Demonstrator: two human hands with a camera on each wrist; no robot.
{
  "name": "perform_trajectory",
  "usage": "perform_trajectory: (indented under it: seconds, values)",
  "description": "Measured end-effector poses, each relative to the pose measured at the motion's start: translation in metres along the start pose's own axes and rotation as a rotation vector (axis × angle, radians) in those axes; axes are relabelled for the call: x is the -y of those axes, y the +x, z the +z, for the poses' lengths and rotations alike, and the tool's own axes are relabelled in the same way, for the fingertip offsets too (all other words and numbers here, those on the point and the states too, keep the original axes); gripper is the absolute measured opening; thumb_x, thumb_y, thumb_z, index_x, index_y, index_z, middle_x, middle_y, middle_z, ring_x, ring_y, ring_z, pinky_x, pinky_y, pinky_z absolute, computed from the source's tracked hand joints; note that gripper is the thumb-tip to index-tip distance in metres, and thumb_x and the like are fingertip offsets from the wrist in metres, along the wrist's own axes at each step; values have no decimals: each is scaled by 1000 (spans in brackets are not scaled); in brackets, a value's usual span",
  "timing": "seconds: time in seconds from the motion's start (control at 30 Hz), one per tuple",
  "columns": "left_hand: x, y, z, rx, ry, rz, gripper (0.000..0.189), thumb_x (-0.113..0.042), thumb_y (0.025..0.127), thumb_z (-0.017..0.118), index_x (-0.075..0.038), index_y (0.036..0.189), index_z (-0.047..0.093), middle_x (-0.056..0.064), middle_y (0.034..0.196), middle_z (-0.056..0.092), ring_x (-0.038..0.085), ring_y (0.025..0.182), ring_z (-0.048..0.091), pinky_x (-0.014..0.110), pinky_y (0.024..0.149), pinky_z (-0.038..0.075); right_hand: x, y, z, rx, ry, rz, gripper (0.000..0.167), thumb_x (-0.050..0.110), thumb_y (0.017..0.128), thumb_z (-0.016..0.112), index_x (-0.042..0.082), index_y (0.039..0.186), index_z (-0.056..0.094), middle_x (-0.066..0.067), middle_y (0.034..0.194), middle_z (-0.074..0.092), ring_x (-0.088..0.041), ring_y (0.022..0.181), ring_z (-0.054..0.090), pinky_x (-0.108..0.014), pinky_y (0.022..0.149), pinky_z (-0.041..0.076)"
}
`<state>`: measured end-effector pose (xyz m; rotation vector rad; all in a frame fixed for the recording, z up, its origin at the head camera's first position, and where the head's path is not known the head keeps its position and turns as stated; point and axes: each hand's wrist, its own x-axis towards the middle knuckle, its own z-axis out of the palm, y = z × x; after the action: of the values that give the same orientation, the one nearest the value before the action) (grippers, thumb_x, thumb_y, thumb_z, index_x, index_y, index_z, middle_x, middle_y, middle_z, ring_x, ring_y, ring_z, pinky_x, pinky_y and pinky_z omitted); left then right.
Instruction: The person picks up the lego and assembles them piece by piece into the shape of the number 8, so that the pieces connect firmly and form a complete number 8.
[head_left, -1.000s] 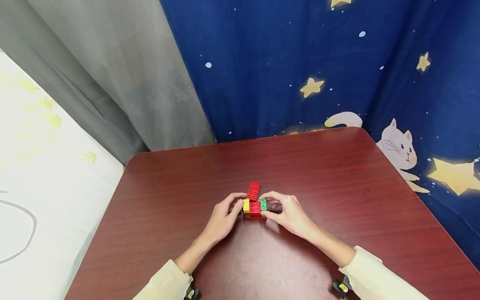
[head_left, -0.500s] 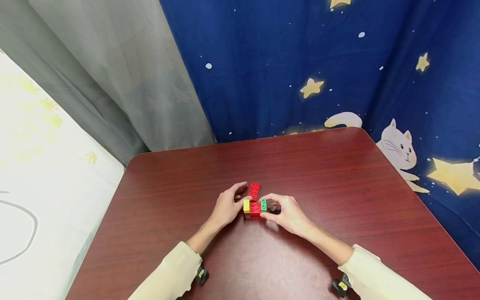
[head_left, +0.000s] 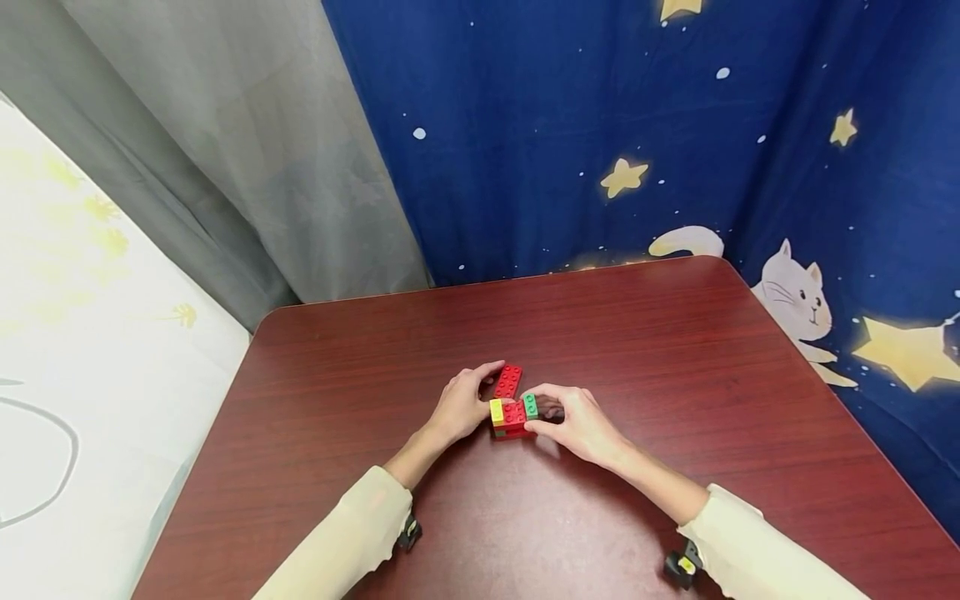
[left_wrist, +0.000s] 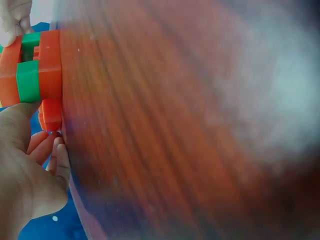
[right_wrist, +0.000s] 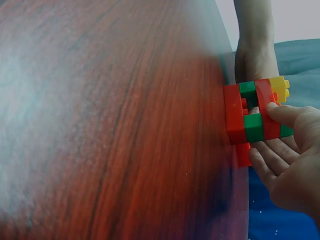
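Observation:
A small stack of toy building bricks [head_left: 512,429] stands on the table. Red bricks form its base and upper layer, with green bricks [right_wrist: 253,127] between them and a gap in the middle. On top sit a yellow brick [head_left: 497,410] at the left and a green brick [head_left: 531,406] at the right. My right hand [head_left: 588,427] grips the stack's right end, thumb on the near side and fingers behind. A loose red brick [head_left: 509,381] lies just behind the stack. My left hand [head_left: 461,406] reaches beside it, fingers extended at its far left and thumb near the yellow brick.
The dark red wooden table [head_left: 360,350] has rounded far corners. Behind it hangs a blue curtain [head_left: 525,125] with stars and a cat, beside a grey curtain [head_left: 247,150]. White cloth [head_left: 90,375] hangs at the left.
My left hand has left the yellow end of the stack and moved forward and right, to the loose red brick. The right hand keeps its grip; the stack has shifted slightly right.

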<state>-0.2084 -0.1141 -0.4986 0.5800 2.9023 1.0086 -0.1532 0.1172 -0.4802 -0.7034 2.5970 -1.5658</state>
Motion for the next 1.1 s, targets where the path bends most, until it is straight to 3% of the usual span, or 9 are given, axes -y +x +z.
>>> perform_trajectory:
  seconds: [0.17,0.4,0.53,0.67,1.1]
  values:
    - [-2,2,-1,17,24,10,65,-18,89,86,-14,149,62,6,117,72,25,107,62,46,91,53,-1,2,0,-1,-17,3,32,12,92,85,8,121,75,-1,103,80,-17,99,76,-37,87,62]
    - [1,5,-3,17,40,26,57,-19,95,82,-15,149,63,6,135,71,28,113,64,49,97,54,-2,7,2,-26,-11,-4,31,10,91,86,8,119,75,-4,103,80,-18,98,77,-36,86,63]
    - [3,6,-3,2,25,20,52,-20,97,81,-17,146,66,5,132,73,25,107,66,47,95,54,-3,9,4,-29,0,-4,31,10,91,86,7,120,75,-5,103,80,-19,98,77,-36,85,63]
    - [4,6,-5,-26,-6,16,47,-20,97,81,-16,142,69,2,121,77,18,92,65,41,85,55,-3,10,4,-33,-1,-3,32,10,91,85,5,121,74,-6,104,80,-19,97,77,-39,86,63]
    - [10,5,-19,-187,-118,12,44,-28,91,88,-18,132,76,2,115,80,14,91,75,32,81,62,-3,10,3,-30,-14,22,46,15,89,88,4,131,72,-3,108,80,-17,102,76,-42,91,62]
